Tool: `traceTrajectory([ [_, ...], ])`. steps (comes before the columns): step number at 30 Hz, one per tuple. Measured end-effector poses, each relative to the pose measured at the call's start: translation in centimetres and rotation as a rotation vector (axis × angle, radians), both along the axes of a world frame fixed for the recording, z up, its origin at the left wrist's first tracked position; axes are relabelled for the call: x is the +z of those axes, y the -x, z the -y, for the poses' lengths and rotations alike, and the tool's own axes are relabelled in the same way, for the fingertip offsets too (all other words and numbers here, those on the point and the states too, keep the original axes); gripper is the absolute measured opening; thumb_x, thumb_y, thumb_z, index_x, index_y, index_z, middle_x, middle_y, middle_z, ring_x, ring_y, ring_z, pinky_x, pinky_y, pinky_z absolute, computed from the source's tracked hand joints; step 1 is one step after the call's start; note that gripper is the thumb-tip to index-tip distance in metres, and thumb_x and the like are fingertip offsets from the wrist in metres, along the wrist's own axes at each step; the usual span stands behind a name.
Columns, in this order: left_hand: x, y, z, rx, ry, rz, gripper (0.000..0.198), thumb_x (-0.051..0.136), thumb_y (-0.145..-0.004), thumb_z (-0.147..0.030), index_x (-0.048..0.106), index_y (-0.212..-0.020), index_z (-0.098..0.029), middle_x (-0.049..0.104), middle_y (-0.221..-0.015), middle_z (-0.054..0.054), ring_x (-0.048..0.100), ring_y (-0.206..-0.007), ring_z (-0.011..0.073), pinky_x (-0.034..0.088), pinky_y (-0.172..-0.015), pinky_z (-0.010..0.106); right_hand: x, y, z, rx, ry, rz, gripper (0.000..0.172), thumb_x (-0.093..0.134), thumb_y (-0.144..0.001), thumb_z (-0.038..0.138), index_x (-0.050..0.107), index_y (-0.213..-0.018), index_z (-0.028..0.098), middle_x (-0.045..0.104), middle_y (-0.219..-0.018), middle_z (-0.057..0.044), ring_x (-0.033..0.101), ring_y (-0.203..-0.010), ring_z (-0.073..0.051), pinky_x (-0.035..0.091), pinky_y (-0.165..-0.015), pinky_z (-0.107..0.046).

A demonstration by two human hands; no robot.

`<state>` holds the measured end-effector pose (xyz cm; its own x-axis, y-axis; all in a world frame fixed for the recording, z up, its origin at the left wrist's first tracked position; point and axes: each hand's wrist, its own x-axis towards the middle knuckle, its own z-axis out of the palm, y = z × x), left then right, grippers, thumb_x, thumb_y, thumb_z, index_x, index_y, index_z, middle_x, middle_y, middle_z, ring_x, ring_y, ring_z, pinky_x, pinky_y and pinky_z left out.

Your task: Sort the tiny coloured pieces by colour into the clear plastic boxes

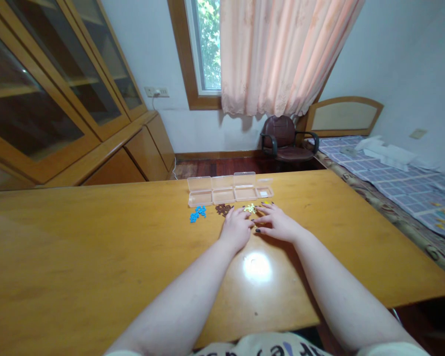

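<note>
Both your forearms reach forward over the table from the near edge and angle inward, so your left hand (237, 230) and right hand (276, 222) meet palm down, close together, just in front of the clear plastic compartment box (212, 198). Your right fingers are spread apart and point to the left, beside the small pile of pale yellow pieces (249, 208); your left fingers curve forward between that pile and the brown pieces (221, 209), and you cannot tell from here whether they pinch anything. The blue pieces (198, 214) lie off to the left, and a few bright yellow pieces (267, 202) show past your right fingertips. Under you is a glossy wooden table (114, 247) with a bright glare near your wrists. Beyond it you have a dark red floor (222, 165), a window (211, 44) half covered by a pink curtain (274, 54), and a maroon armchair (285, 141); a glass-fronted wooden cabinet (113, 148) stands to your left, a bed (393, 163) with a checked cover to your right. The box sits near the table's far edge, its long axis running left to right roughly along that edge, compartments facing up and raised lids toward the window
</note>
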<state>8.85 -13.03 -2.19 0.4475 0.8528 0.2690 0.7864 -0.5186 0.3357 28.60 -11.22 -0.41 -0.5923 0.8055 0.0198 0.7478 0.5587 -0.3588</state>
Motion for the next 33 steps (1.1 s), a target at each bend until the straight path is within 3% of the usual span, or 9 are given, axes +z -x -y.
traceTrajectory([
  [9,-0.3,0.1,-0.2,0.085,0.032,-0.076,0.032,0.049,-0.080,-0.016,0.067,-0.105,-0.027,0.059,-0.121,0.003,0.041,-0.123,0.0236,0.024,-0.108,0.049,-0.4,-0.8,-0.7,-0.161,-0.080,0.056,0.032,0.052,-0.084,0.043,0.068,-0.107,0.027,0.050,-0.133,-0.009,0.036,-0.127,-0.031,0.020,-0.105,-0.054],
  [13,-0.2,-0.1,0.0,0.070,0.039,-0.103,0.030,0.048,-0.082,-0.019,0.066,-0.104,-0.027,0.057,-0.124,0.003,0.037,-0.126,0.0234,0.020,-0.110,0.048,-0.1,-0.9,-0.6,-0.158,-0.064,0.054,0.029,0.052,-0.084,0.041,0.069,-0.104,0.028,0.051,-0.132,-0.008,0.036,-0.128,-0.030,0.019,-0.106,-0.054],
  [19,-0.2,-0.2,0.0,0.182,0.065,-0.161,0.042,0.048,-0.083,-0.026,0.052,-0.125,-0.023,0.044,-0.137,0.008,0.027,-0.132,0.0274,0.015,-0.110,0.052,0.4,-1.0,-0.3,-0.094,-0.001,0.060,0.034,0.056,-0.080,0.045,0.066,-0.110,0.033,0.041,-0.141,-0.006,0.031,-0.131,-0.031,0.018,-0.105,-0.053],
  [23,0.0,-0.2,0.0,0.165,0.051,-0.115,0.038,0.047,-0.083,-0.022,0.055,-0.119,-0.021,0.053,-0.129,0.007,0.035,-0.127,0.0254,0.019,-0.109,0.049,0.8,-1.6,-0.6,-0.133,-0.039,0.073,0.032,0.055,-0.081,0.042,0.066,-0.109,0.031,0.045,-0.138,-0.007,0.034,-0.128,-0.031,0.018,-0.104,-0.053],
  [25,0.3,-0.2,0.0,0.125,0.059,-0.103,0.034,0.047,-0.082,-0.019,0.059,-0.114,-0.020,0.059,-0.120,0.006,0.042,-0.120,0.0230,0.025,-0.107,0.044,1.1,-2.0,-0.7,-0.130,-0.048,0.057,0.032,0.051,-0.084,0.038,0.066,-0.109,0.028,0.054,-0.128,-0.009,0.045,-0.118,-0.027,0.028,-0.100,-0.044],
  [28,0.8,-0.1,0.1,0.101,0.088,-0.108,0.029,0.046,-0.082,-0.018,0.061,-0.107,-0.021,0.064,-0.105,0.006,0.053,-0.104,0.0201,0.038,-0.095,0.037,1.4,-2.5,-0.9,-0.292,0.001,0.080,0.032,0.045,-0.086,0.038,0.070,-0.095,0.020,0.069,-0.093,-0.008,0.059,-0.083,-0.019,0.041,-0.074,-0.028],
  [30,1.1,-0.2,0.3,0.130,0.105,-0.108,0.026,0.042,-0.085,-0.020,0.060,-0.103,-0.021,0.065,-0.098,0.005,0.056,-0.095,0.0195,0.042,-0.086,0.034,1.3,-2.4,-0.9,-0.426,0.046,0.123,0.034,0.046,-0.086,0.043,0.069,-0.081,0.019,0.067,-0.074,-0.006,0.056,-0.065,-0.016,0.037,-0.059,-0.025],
  [33,1.3,-0.4,0.4,0.194,0.156,-0.121,0.027,0.034,-0.090,-0.026,0.059,-0.096,-0.019,0.065,-0.094,0.006,0.059,-0.088,0.0194,0.044,-0.078,0.032,0.8,-1.5,-0.8,-0.405,0.125,0.163,0.036,0.049,-0.083,0.050,0.066,-0.074,0.019,0.065,-0.068,-0.004,0.054,-0.059,-0.015,0.032,-0.052,-0.024],
])
